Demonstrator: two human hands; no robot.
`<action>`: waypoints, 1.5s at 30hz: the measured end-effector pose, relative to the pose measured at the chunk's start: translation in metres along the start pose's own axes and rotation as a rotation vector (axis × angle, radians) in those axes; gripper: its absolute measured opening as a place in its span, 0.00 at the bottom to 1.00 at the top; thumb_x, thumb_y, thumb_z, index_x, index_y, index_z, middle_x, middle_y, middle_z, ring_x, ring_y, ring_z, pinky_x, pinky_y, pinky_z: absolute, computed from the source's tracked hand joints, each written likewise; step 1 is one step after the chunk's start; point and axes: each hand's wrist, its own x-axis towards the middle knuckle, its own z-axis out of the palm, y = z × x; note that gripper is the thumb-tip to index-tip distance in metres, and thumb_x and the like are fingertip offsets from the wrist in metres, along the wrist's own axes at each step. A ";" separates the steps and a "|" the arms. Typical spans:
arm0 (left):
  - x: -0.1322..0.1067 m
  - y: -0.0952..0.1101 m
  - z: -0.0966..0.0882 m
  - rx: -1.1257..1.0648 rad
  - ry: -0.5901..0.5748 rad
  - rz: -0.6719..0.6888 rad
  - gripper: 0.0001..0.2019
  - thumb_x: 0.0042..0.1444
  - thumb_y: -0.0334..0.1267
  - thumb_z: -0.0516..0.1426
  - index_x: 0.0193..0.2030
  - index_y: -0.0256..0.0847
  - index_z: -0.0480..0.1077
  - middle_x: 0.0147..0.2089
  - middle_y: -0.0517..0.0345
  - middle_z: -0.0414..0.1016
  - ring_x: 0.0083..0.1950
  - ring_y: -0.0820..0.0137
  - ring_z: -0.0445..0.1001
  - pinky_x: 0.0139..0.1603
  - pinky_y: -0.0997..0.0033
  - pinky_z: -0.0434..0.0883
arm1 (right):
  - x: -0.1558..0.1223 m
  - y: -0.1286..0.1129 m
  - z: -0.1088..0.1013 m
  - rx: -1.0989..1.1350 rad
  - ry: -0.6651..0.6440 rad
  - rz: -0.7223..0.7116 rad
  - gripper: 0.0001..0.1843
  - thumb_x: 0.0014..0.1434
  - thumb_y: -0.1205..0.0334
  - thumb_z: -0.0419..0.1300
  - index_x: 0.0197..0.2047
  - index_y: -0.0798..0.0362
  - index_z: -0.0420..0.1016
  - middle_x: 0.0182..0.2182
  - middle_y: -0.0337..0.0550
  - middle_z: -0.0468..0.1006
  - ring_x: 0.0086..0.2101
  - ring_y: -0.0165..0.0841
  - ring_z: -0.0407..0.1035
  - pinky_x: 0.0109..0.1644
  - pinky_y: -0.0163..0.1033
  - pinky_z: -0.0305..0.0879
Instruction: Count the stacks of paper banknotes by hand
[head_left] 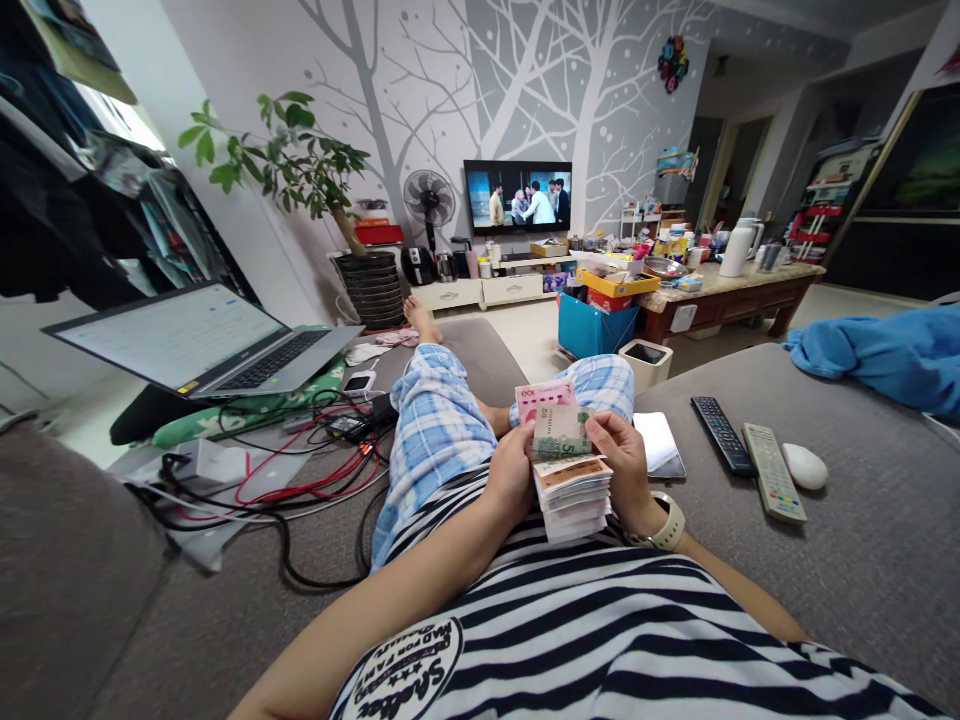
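Note:
A thick stack of banknotes is folded over in front of my striped shirt. My left hand is closed around the stack's left side, thumb on top. At the stack's upper end, a green banknote marked 50 lies across a pink banknote marked 100, which sticks up behind it. My right hand, with a pale watch on its wrist, pinches the right edge of the green note between thumb and fingers. Fingers beneath the stack are hidden.
On the sofa at right lie a tablet, a black remote, a beige remote and a white mouse. At left are tangled cables and an open laptop. A cluttered coffee table stands beyond.

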 end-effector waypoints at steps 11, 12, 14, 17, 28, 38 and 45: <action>-0.002 0.004 0.001 0.070 -0.024 0.024 0.08 0.45 0.40 0.60 0.25 0.38 0.77 0.24 0.58 0.76 0.31 0.66 0.71 0.35 0.69 0.67 | 0.000 -0.003 0.000 0.020 0.002 -0.007 0.14 0.58 0.52 0.62 0.27 0.52 0.70 0.22 0.34 0.66 0.25 0.29 0.58 0.29 0.36 0.57; -0.002 0.003 0.001 0.062 -0.020 0.022 0.08 0.45 0.40 0.60 0.25 0.37 0.76 0.24 0.58 0.76 0.30 0.67 0.71 0.35 0.69 0.67 | 0.000 -0.004 0.000 0.023 0.004 -0.006 0.14 0.57 0.52 0.62 0.27 0.52 0.70 0.22 0.35 0.66 0.25 0.29 0.58 0.29 0.36 0.57; -0.001 0.002 0.000 0.054 -0.016 0.018 0.08 0.45 0.41 0.61 0.24 0.37 0.76 0.23 0.59 0.74 0.29 0.67 0.70 0.35 0.69 0.67 | 0.000 -0.005 0.001 0.026 0.006 -0.001 0.14 0.57 0.51 0.63 0.27 0.52 0.70 0.22 0.35 0.67 0.25 0.30 0.59 0.29 0.36 0.57; -0.001 0.001 0.000 0.062 -0.017 0.020 0.08 0.45 0.40 0.61 0.23 0.38 0.75 0.22 0.59 0.74 0.28 0.69 0.69 0.34 0.70 0.66 | 0.000 -0.005 0.001 0.024 0.007 0.008 0.15 0.56 0.50 0.63 0.27 0.52 0.69 0.22 0.35 0.67 0.24 0.30 0.59 0.28 0.36 0.57; 0.005 -0.006 -0.003 -0.002 -0.054 -0.003 0.07 0.44 0.40 0.62 0.26 0.38 0.76 0.22 0.59 0.75 0.30 0.66 0.74 0.35 0.68 0.70 | 0.000 -0.003 0.000 -0.022 0.007 -0.006 0.18 0.58 0.47 0.61 0.26 0.51 0.68 0.20 0.34 0.64 0.22 0.29 0.56 0.26 0.36 0.55; 0.005 -0.009 -0.004 -0.100 -0.104 -0.030 0.10 0.41 0.41 0.65 0.29 0.37 0.75 0.27 0.54 0.80 0.32 0.62 0.78 0.39 0.64 0.72 | 0.000 -0.002 0.000 -0.023 0.056 -0.037 0.18 0.58 0.49 0.62 0.24 0.51 0.68 0.20 0.35 0.68 0.22 0.29 0.59 0.29 0.36 0.58; 0.004 -0.008 -0.006 -0.113 -0.208 -0.094 0.14 0.38 0.38 0.67 0.34 0.36 0.76 0.32 0.50 0.81 0.38 0.58 0.80 0.42 0.61 0.74 | 0.005 0.001 -0.001 -0.065 0.098 -0.009 0.17 0.56 0.49 0.63 0.25 0.51 0.65 0.21 0.33 0.63 0.24 0.29 0.56 0.29 0.36 0.56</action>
